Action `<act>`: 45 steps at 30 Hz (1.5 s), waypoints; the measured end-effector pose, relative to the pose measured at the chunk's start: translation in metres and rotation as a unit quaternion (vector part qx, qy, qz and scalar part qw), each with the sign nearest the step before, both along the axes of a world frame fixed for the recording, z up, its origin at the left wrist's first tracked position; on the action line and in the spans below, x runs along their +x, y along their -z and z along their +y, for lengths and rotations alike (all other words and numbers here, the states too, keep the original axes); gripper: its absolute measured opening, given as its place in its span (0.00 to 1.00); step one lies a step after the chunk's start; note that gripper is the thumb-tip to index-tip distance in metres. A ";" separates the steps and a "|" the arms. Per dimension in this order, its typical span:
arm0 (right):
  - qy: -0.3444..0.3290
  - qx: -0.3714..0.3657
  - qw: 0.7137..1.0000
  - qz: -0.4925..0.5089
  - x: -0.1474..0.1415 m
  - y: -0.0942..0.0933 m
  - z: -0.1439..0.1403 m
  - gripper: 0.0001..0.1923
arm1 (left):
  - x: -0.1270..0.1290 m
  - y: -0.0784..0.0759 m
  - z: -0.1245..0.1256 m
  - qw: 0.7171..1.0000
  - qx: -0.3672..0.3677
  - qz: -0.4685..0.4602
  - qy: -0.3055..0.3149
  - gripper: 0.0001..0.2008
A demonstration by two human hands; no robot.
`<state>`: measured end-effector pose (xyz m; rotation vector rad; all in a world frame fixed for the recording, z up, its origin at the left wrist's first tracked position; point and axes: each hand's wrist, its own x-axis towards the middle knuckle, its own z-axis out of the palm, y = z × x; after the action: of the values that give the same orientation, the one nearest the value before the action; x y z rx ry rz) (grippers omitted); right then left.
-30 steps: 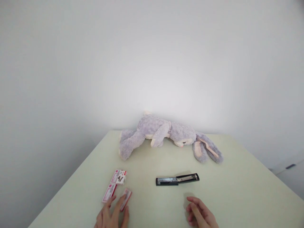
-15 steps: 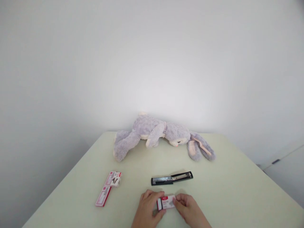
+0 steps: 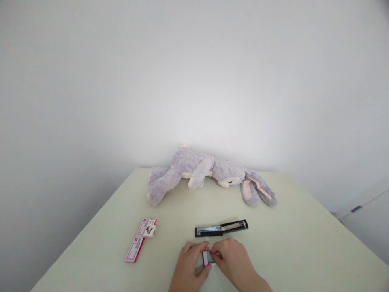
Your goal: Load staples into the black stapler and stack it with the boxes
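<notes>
The small box (image 3: 205, 258) sits between our hands, nearer us than the opened stapler (image 3: 221, 229). Half a second ago its printed top showed; now we see grey there. Our left hand (image 3: 189, 264) pinches its left end; our right hand (image 3: 233, 259) has moved over it, fingertips bunched, on what we cannot tell.

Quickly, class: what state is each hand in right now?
Left hand: closed, holding the staple box.
Right hand: curled at the box; its grip cannot be told.
</notes>
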<state>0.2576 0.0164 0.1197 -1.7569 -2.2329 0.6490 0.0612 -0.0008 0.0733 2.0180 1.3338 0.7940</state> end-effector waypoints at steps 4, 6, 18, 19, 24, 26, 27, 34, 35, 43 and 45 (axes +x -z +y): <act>-0.028 0.009 0.999 -0.034 -0.014 -0.001 0.010 0.12 | -0.001 0.002 0.002 1.000 0.005 0.005 0.015 0.29; -0.047 0.012 0.999 -0.016 -0.012 -0.002 0.011 0.10 | -0.001 0.002 0.003 1.000 0.009 0.007 0.016 0.29; 0.004 -0.046 0.993 0.107 0.074 0.018 -0.009 0.28 | -0.002 -0.007 0.006 1.000 0.001 0.009 -0.018 0.17; 0.005 -0.050 0.993 0.105 0.076 0.019 -0.010 0.29 | 0.001 -0.009 0.005 0.999 0.001 0.017 -0.032 0.13; -0.007 -0.048 0.994 0.094 0.063 0.019 -0.011 0.23 | 0.019 -0.011 0.001 0.998 0.007 0.049 -0.048 0.11; 0.002 -0.043 0.996 0.080 0.053 0.016 -0.010 0.29 | 0.018 -0.010 0.003 0.996 0.008 0.044 -0.081 0.14; 0.004 -0.040 0.996 0.076 0.047 0.013 -0.010 0.30 | 0.015 -0.009 0.005 0.994 0.010 0.043 -0.102 0.16; -0.017 -0.002 0.995 0.096 0.011 -0.002 -0.006 0.14 | -0.005 -0.016 0.045 0.987 0.053 0.062 -0.138 0.21; -0.012 -0.002 0.996 0.091 0.007 -0.001 -0.005 0.14 | -0.005 -0.017 0.049 0.989 0.052 0.066 -0.124 0.22; -0.035 0.003 0.995 0.089 -0.007 0.008 0.001 0.10 | -0.005 -0.015 0.054 0.995 0.017 0.074 -0.068 0.14; -0.040 0.015 0.995 0.095 -0.004 0.006 0.005 0.10 | -0.006 -0.013 0.051 0.995 0.007 0.072 -0.061 0.14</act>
<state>0.2532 0.0210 0.1139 -1.5293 -2.1803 0.7618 0.0553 0.0498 0.0860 2.0540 1.5492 0.7242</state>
